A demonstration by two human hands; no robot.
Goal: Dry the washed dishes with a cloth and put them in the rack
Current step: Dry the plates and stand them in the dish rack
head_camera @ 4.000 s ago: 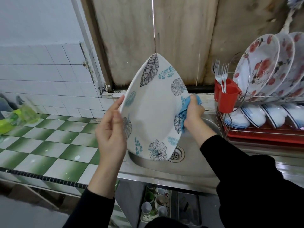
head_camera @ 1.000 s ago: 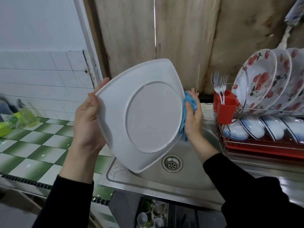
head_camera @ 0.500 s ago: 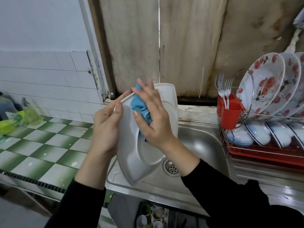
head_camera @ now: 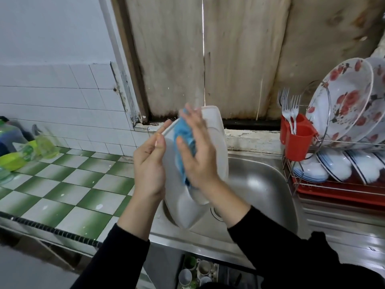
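Right now the white plate [head_camera: 187, 211] stands nearly on edge at the centre of the view, above the steel sink [head_camera: 260, 184], its plain underside turned toward the wearer and its lower corner hanging over the basin. At its 9 o'clock edge the left hand [head_camera: 149, 163] has its grip clamped on the plate's rim, thumb on the near face. The right hand [head_camera: 198, 155] lies flat on the underside with its grip apart, straight spread fingers pressing a blue cloth [head_camera: 183, 138] against the plate; the cloth shows between thumb and palm. Both wrists come out of black sleeves. Out at 3 o'clock stands the wire rack [head_camera: 333, 190] on a red tray, well apart from the plate: floral plates [head_camera: 343, 101] lean upright in its top tier, blue-rimmed bowls [head_camera: 333, 165] rest on edge below, and a red cutlery holder [head_camera: 295, 140] hung on its left end carries forks [head_camera: 289, 109], tines up. From 7 to 9 o'clock runs the green-and-white tiled tabletop [head_camera: 73, 180], with blurred green bottles [head_camera: 41, 144] at its far 9 o'clock end against the white wall tiles. At 12 o'clock are weathered wooden boards [head_camera: 208, 49], and at 6 o'clock, under the sink, some cups [head_camera: 198, 272]
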